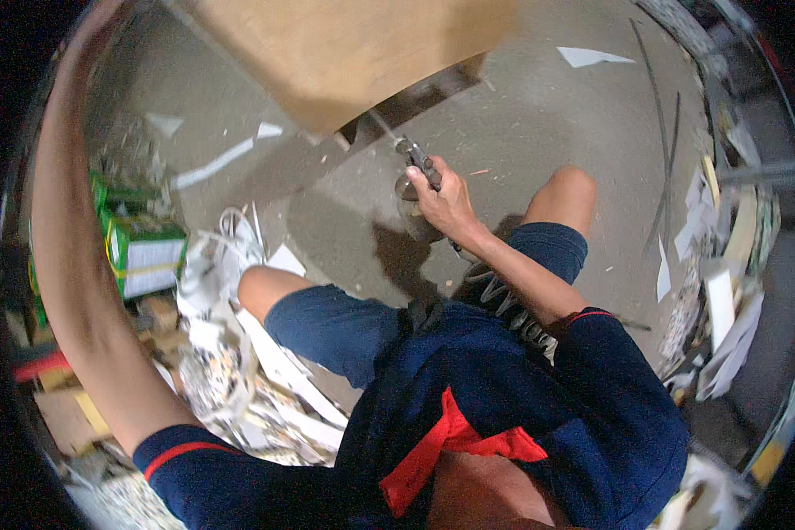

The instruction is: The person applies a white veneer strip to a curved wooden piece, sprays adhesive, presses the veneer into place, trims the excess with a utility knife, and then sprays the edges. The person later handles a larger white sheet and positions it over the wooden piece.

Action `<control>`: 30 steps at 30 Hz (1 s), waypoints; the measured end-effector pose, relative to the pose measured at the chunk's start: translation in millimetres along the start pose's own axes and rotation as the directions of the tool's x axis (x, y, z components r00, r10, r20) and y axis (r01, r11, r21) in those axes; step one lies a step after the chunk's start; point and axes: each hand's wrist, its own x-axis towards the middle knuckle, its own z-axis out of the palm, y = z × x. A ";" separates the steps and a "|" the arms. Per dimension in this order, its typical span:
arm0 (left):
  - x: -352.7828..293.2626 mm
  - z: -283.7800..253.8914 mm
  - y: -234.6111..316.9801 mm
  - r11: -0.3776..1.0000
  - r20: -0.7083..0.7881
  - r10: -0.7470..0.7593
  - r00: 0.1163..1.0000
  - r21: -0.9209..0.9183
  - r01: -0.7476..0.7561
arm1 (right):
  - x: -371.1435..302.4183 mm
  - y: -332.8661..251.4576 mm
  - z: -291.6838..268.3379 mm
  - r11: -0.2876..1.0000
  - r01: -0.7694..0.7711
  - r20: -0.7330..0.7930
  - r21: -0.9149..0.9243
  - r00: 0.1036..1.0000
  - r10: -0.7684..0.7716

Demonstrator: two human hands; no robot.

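Navy shirt (539,415) with a red collar fills the bottom of the view, with blue shorts and two bare knees above it. Past the knees, the right hand (446,201) is closed around the dark handle of a thin metal tool (408,152), whose slim shaft points up and left toward the lower corner of a plywood board (344,53) that stands over the concrete floor (539,115). Just under the hand sits a small round container (412,212), partly hidden, so what it holds cannot be told. The left arm (71,265) runs up the left edge and the left hand is out of view, so its state cannot be told. The tool looks light and stiff; its handle seems the proper place to grip, since the shaft is narrow and likely slick. The board looks rigid and fairly heavy, best taken by its edges. Green boxes (141,252) and white paper scraps (230,362) lie on the floor at the left, more paper (724,309) at the right edge.
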 end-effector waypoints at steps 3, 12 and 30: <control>4.4 -2.0 -30.4 0.927 0.085 0.221 0.971 0.289 -0.237 | 11.3 11.9 -22.5 0.998 -0.025 -0.205 0.053 0.978 0.035; -21.3 16.8 4.1 0.945 -0.114 -0.153 0.982 0.275 0.179 | 46.4 27.4 -97.1 0.998 -0.019 -0.264 -0.052 0.965 0.005; -57.2 36.5 73.6 0.950 -0.253 -0.085 0.964 0.270 0.155 | -18.1 -59.3 -274.3 0.996 0.084 -0.405 -0.005 0.911 -0.079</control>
